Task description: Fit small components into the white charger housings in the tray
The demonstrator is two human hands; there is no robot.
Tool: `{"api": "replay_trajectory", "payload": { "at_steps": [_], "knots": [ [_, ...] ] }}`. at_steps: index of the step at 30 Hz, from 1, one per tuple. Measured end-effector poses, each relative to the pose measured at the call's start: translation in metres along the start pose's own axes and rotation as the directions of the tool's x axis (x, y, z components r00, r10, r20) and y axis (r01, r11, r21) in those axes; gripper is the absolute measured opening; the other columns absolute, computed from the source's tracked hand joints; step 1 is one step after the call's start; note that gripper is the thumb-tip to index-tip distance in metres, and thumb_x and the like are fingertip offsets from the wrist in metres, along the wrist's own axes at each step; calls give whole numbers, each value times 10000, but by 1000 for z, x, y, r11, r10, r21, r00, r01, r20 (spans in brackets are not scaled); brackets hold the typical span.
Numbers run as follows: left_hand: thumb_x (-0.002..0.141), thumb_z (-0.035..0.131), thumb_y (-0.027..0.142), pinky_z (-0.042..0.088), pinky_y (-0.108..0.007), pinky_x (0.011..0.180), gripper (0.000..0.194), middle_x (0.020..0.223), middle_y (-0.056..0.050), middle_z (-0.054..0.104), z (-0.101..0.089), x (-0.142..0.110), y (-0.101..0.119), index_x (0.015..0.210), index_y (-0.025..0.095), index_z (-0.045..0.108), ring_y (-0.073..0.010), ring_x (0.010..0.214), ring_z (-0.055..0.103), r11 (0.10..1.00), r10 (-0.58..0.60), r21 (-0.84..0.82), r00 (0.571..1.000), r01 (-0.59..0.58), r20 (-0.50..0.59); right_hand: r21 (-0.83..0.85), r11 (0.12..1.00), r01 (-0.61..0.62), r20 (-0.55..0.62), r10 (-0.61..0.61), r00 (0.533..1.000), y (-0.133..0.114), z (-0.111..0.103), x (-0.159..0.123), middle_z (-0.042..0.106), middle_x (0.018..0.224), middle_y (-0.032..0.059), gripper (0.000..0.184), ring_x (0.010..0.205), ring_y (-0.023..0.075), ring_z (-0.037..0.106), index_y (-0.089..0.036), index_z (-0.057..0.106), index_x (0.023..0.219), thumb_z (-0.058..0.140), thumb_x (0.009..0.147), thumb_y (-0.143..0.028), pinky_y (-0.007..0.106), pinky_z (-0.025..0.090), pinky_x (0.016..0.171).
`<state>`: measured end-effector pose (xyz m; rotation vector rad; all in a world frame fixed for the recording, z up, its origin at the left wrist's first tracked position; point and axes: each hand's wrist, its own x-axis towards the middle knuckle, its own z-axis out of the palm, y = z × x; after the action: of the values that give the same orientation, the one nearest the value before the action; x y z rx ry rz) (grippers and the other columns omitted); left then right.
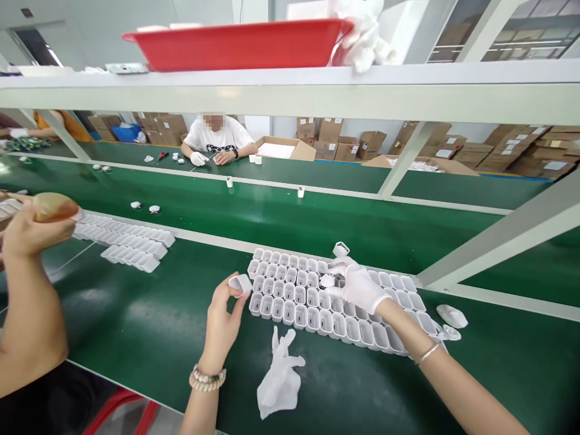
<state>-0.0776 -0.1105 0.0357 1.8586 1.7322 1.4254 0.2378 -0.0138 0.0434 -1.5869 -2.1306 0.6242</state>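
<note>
My left hand [224, 314] is bare, with a bead bracelet at its wrist. Its thumb and fingers pinch a small white plastic cup [241, 284] just left of the rows. My right hand [362, 287] wears a white glove and reaches over the rows of open white cups [289, 292]. Between its thumb and forefinger is a small white part [327, 280] with dark bits, partly hidden by the fingers. Beyond that hand, another white cup [341, 249] with something dark inside lies at the belt's edge. A loose white glove [281, 377] lies in front of the rows.
White pieces [452, 316] lie right of the rows. At left, a neighbour's hand [22, 232] holds a tan rounded object [55, 207] near more cups [136, 244]. A green belt [254, 211] runs behind; a co-worker [217, 142] sits across. A shelf [290, 99] and slanted post [507, 232] frame the bench.
</note>
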Motion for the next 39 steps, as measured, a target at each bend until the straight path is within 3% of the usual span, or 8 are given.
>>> {"api": "replay_trajectory", "payload": {
  "at_steps": [3,6,9,13,20,33,39],
  "knots": [
    [893,639,290,528,-455,976,177,1238,-127,634,6,-9,34,951,225,485,-279,1198,616,980,35,-199,999,-27,34,74,997,35,-13,-35,999,-11,-13,-7,670,1204,101,292,1103,323,655,-211,734,1007,729,723,-281,462,539,947],
    [864,683,228,580,-389,888,366,1241,-123,622,16,-16,61,1135,240,438,-248,1173,631,911,110,-409,988,-56,109,169,984,61,18,-65,998,-28,-28,-26,727,1133,71,439,1034,286,700,-238,644,1237,676,818,-365,443,584,901],
    [848,692,171,558,-389,933,456,1235,-110,628,24,-18,74,1223,242,442,-235,1174,625,895,163,-441,970,-68,180,356,933,52,43,-72,996,-50,-33,-52,740,1152,61,468,1047,300,703,-259,653,1241,707,814,-441,453,601,904],
    [845,691,144,525,-413,970,383,1213,-104,649,29,-16,71,1185,224,533,-239,1152,622,899,205,-428,953,-93,222,475,879,32,37,-56,998,-72,-30,-76,752,1131,55,404,1035,312,711,-270,726,1134,760,770,-442,470,606,913],
    [798,798,240,515,-446,948,429,1162,-85,691,34,-15,60,1178,241,598,-242,1085,640,841,331,-490,935,-229,131,505,857,102,59,-152,987,-78,-19,-84,763,1094,11,381,983,266,731,-322,722,1148,771,770,-338,394,638,849],
    [804,792,283,540,-448,893,410,1134,-92,697,30,-16,61,1180,250,631,-261,1053,646,859,318,-458,940,-230,123,470,881,52,38,-80,996,-81,-7,-89,767,1053,29,395,905,269,736,-300,719,1141,760,755,-374,404,651,772],
    [800,795,278,539,-430,895,414,1133,-87,697,31,-17,60,1179,248,631,-253,1049,640,859,333,-446,936,-252,113,505,859,83,-21,-84,996,-87,-10,-90,786,950,16,365,755,217,745,-278,727,1099,772,738,-307,334,660,696]
  ]
}}
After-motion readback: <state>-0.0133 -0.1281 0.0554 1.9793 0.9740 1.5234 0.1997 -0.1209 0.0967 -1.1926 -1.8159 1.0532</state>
